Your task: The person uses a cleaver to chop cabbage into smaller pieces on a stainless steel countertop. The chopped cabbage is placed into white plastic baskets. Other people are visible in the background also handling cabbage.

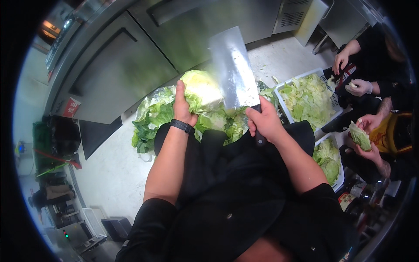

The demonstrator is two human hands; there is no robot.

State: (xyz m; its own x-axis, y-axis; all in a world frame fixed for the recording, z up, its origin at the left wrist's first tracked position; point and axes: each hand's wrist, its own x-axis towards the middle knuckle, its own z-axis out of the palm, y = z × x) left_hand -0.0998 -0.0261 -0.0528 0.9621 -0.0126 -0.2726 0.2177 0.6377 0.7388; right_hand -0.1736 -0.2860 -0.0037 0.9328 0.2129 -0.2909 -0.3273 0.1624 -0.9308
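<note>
My left hand (184,106), with a dark band at the wrist, holds a head of iceberg lettuce (203,90) from its left side. My right hand (266,121) grips the dark handle of a cleaver (237,68). The broad blade points up and away, close to the right side of the head; whether it touches is hidden by glare. Beneath both hands lie loose green outer leaves (149,127), partly on clear plastic. My black-clad knees hide part of the pile.
Right of me stand a white plastic crate of torn lettuce (322,124) and a second white crate (340,180) with leaves and a head. Co-workers' hands beside them hold lettuce pieces. Steel cabinet doors (108,70) rise ahead. Bottles (352,204) stand at the lower right.
</note>
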